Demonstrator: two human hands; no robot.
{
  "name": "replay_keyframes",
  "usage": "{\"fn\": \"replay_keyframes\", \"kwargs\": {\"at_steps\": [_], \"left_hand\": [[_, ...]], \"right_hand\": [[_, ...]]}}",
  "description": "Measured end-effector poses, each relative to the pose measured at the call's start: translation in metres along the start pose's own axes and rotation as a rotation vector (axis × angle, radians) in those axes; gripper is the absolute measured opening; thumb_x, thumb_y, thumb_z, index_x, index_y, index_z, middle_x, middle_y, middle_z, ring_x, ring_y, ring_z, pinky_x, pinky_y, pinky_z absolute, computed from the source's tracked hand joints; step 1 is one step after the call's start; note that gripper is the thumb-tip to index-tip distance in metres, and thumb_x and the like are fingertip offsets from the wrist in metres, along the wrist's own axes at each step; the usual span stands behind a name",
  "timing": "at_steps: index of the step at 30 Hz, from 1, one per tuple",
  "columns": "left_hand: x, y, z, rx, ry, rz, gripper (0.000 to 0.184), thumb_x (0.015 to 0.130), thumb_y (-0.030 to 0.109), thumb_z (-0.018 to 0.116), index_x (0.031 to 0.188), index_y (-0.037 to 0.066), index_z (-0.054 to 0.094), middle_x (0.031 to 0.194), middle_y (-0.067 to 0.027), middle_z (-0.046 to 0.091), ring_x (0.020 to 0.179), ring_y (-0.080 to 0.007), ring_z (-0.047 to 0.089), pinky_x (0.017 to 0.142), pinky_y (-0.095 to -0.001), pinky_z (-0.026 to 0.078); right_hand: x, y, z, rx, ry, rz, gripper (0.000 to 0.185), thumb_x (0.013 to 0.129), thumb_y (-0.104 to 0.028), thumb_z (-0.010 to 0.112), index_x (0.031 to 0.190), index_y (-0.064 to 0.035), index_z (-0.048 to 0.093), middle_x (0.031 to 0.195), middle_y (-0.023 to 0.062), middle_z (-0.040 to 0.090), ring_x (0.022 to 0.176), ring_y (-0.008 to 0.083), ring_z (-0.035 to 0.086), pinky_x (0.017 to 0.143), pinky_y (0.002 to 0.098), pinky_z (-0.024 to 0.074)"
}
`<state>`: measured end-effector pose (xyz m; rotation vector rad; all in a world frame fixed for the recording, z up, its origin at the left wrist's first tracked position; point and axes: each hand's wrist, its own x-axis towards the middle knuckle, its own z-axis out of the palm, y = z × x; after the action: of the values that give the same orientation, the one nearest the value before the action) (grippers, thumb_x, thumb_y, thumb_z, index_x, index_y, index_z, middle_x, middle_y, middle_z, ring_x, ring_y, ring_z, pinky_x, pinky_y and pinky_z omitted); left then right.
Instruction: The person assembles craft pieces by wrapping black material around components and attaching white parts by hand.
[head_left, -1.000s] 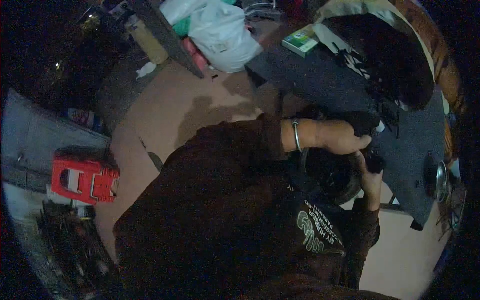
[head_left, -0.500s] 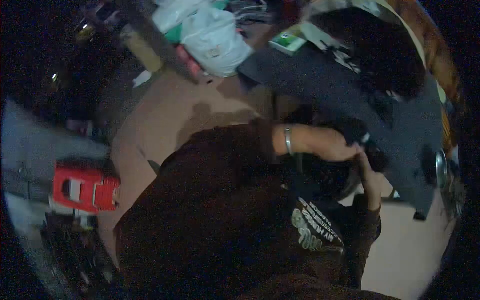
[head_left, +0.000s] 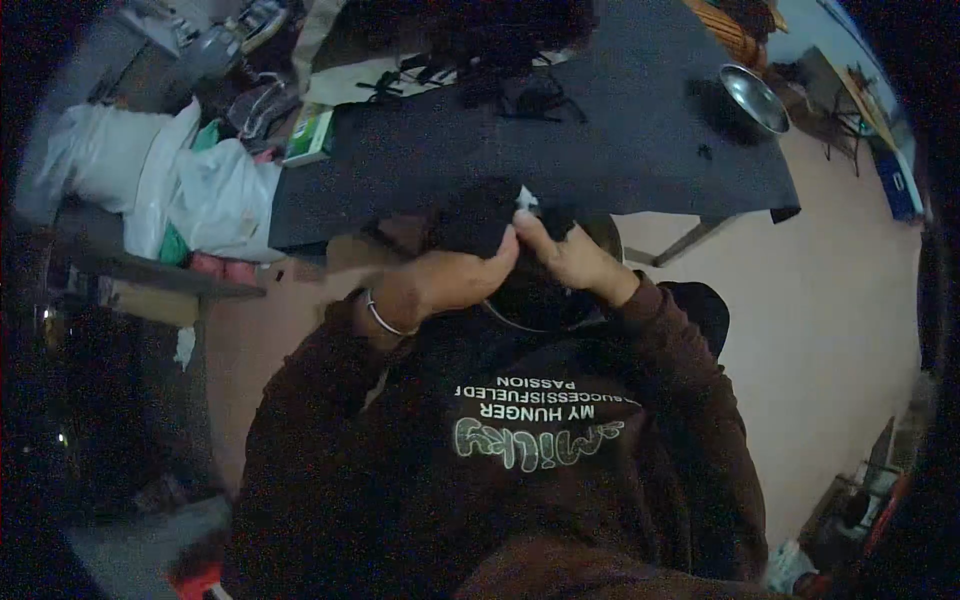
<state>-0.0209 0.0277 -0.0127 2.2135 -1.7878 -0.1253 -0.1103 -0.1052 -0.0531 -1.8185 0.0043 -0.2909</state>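
Observation:
My left hand [head_left: 460, 280], with a bracelet at its wrist, is closed around a dark item [head_left: 475, 215] whose kind I cannot make out. From the other side, my right hand [head_left: 585, 262] pinches the same item, thumb against the left thumb. Between the fingertips a small white piece [head_left: 527, 198] shows. Both hands are over my lap, in front of the near edge of a dark-covered table [head_left: 640, 150]. Beneath them a round rim, like that of a bowl [head_left: 525, 325], is partly hidden by the hands.
Thin black pieces [head_left: 540, 100] lie on the table beside a dark heap [head_left: 450, 25]. A metal bowl [head_left: 755, 98] sits at the right, a green and white box [head_left: 309, 135] at the left. White plastic bags [head_left: 225, 190] stand farther left. A table leg [head_left: 690, 240] rises at right.
The view has swung to the right and levelled, so the table and both hands now show in front of me. My hands stay together at the dark item.

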Motion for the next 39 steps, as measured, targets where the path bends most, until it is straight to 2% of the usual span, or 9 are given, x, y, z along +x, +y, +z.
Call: {"fn": "replay_keyframes", "kwargs": {"at_steps": [7,11,14,16,20,28,35,38,39], "left_hand": [[0.022,0.001,-0.026,-0.158,-0.119,-0.272,0.040,0.083,0.028,0.033,0.116,0.004,0.034,0.095,-0.0160,0.054,0.085,-0.0276,0.053,0.076,-0.0338,0.042],[0.058,-0.060,0.001,0.382,-0.192,0.115,0.047,0.085,0.032,0.027,0.125,0.012,0.015,0.087,-0.0182,0.056,0.075,-0.0296,0.056,0.067,-0.0342,0.046],[0.094,-0.048,0.001,0.385,-0.112,0.084,0.041,0.085,0.031,0.026,0.122,0.012,0.026,0.088,-0.0196,0.055,0.078,-0.0307,0.055,0.071,-0.0367,0.044],[0.115,-0.023,-0.015,0.039,-0.268,-0.366,0.052,0.084,0.042,0.019,0.096,0.006,0.054,0.092,-0.0205,0.054,0.087,-0.0358,0.050,0.080,-0.0402,0.037],[0.125,-0.045,0.016,0.047,-0.232,-0.363,0.059,0.083,0.044,0.014,0.091,0.002,0.056,0.090,-0.0218,0.053,0.089,-0.0366,0.049,0.082,-0.0389,0.036],[0.090,-0.047,0.014,0.376,0.660,0.267,0.029,0.072,0.010,0.049,0.099,0.000,0.050,0.092,-0.0193,0.052,0.082,-0.0333,0.051,0.072,-0.0383,0.041],[0.058,-0.030,0.017,0.308,0.622,0.363,0.026,0.073,0.012,0.050,0.097,0.001,0.052,0.083,-0.0143,0.055,0.069,-0.0282,0.055,0.061,-0.0324,0.044],[0.049,-0.023,-0.011,-0.062,0.541,0.098,0.026,0.077,0.019,0.049,0.097,0.003,0.053,0.081,-0.0115,0.056,0.068,-0.0229,0.055,0.061,-0.0310,0.044],[0.047,-0.025,-0.015,-0.430,0.346,-0.338,0.026,0.079,0.022,0.047,0.097,0.004,0.053,0.081,-0.0094,0.056,0.068,-0.0197,0.055,0.061,-0.0300,0.043]], "right_hand": [[-0.001,-0.026,-0.055,-0.095,-0.070,0.218,0.039,0.080,-0.040,0.046,0.070,-0.0029,0.054,0.057,0.0007,0.049,0.053,0.0084,0.044,0.048,0.0226,0.0359],[0.001,-0.010,-0.058,0.030,0.167,0.205,0.038,0.077,-0.039,0.051,0.063,-0.0037,0.051,0.055,-0.0014,0.046,0.052,0.0080,0.042,0.047,0.0221,0.0346],[0.005,-0.003,-0.061,-0.061,0.127,0.220,0.036,0.076,-0.037,0.053,0.063,-0.0036,0.050,0.056,-0.0014,0.046,0.052,0.0080,0.042,0.048,0.0224,0.0348],[0.006,-0.006,-0.059,-0.054,0.166,0.154,0.035,0.076,-0.036,0.053,0.063,-0.0035,0.050,0.057,-0.0009,0.046,0.052,0.0085,0.041,0.049,0.0229,0.0351],[0.007,0.004,-0.058,-0.107,0.239,0.217,0.035,0.077,-0.034,0.052,0.064,-0.0020,0.049,0.056,-0.0006,0.045,0.053,0.0097,0.041,0.050,0.0245,0.0361],[0.011,0.020,-0.051,-0.297,0.480,-0.158,0.021,0.077,-0.016,0.054,0.093,-0.0036,0.054,0.083,0.0095,0.058,0.074,0.0130,0.055,0.063,0.0275,0.0428],[0.012,0.018,-0.043,-0.505,0.378,-0.134,0.017,0.077,-0.011,0.052,0.091,-0.0037,0.055,0.081,0.0088,0.058,0.072,0.0164,0.056,0.062,0.0265,0.0437],[0.010,0.021,-0.049,-0.524,0.473,-0.381,0.014,0.078,-0.012,0.050,0.088,-0.0031,0.055,0.076,0.0075,0.057,0.069,0.0159,0.056,0.058,0.0255,0.0431],[0.009,0.013,-0.050,-0.420,0.465,-0.352,0.014,0.078,-0.012,0.049,0.086,-0.0026,0.055,0.073,0.0070,0.057,0.066,0.0152,0.056,0.057,0.0253,0.0427]]}}
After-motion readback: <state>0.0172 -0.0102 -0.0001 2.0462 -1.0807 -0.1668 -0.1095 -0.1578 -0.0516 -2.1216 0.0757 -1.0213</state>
